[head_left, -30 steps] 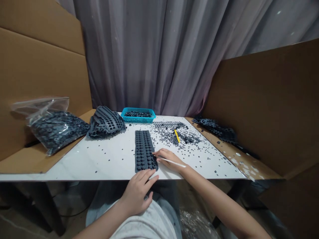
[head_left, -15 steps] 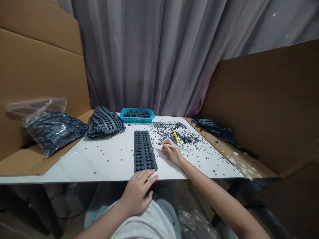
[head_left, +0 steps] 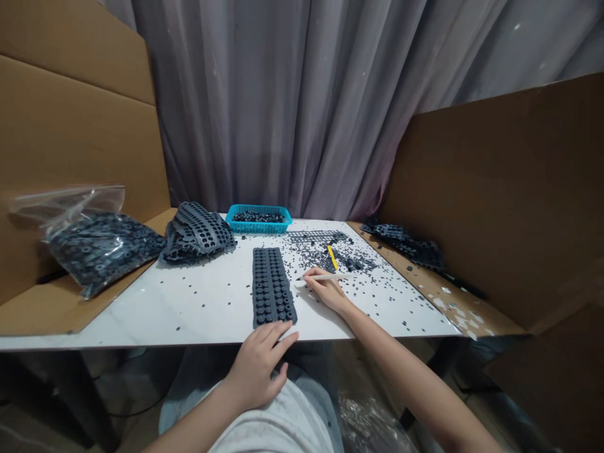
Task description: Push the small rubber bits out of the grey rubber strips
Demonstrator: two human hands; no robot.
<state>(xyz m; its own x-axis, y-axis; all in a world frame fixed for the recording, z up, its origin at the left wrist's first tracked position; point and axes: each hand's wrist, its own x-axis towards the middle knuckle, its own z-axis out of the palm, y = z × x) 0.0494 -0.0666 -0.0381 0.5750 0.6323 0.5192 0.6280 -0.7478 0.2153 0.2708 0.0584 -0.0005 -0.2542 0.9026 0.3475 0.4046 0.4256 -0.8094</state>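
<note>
A dark rubber sheet (head_left: pixel 272 283) with rows of raised round studs lies lengthwise on the white table. At its near end my left hand (head_left: pixel 265 355) rests, fingers stretched out and fingertips touching the sheet's edge. Just right of the sheet, my right hand (head_left: pixel 328 290) is closed around a slim white pen-like tool (head_left: pixel 333 277) with a dark tip. That tip points left, close to the sheet's right side but apart from it. Many small dark discs (head_left: pixel 311 255) are strewn beyond and to the right of this hand.
A blue basket (head_left: pixel 258 228) of dark pieces stands at the back. Perforated dark sheets (head_left: pixel 197 234) are heaped left of it, beside a clear bag (head_left: pixel 101 248) of dark parts. A yellow strip (head_left: pixel 333 257) lies among the discs. Cardboard walls (head_left: pixel 509 201) flank the white table (head_left: pixel 141 318).
The tool in my right hand has tilted: its rear end is higher and its tip slightly lower. My left hand and the studded sheet have stayed in place.
</note>
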